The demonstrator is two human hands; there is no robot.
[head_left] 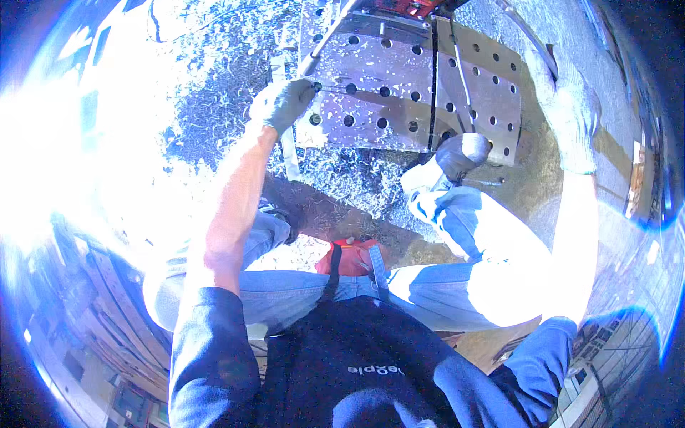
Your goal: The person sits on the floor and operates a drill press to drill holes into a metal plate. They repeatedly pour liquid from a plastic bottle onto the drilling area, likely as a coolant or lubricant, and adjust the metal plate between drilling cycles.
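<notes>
My left hand [280,105], in a pale work glove, is closed at the lower end of a slanting metal bar [330,37]. It sits over the left edge of a perforated metal plate [367,75]. Out to the right, my right hand [575,114], also gloved, is closed around the dark end of a second, curved metal bar [524,27]. Glare bleaches its fingers. Both bars run up toward a red object [417,7], cut off by the top edge. A thin cable [460,60] hangs down from there across the plates.
A second perforated plate [485,85] adjoins the first across a narrow gap. My right shoe [462,153] is at its lower edge. Pale shavings [228,93] litter the ground. A red pouch [351,258] lies between my legs. Stacked boards [118,324] stand at lower left; strong glare covers the left.
</notes>
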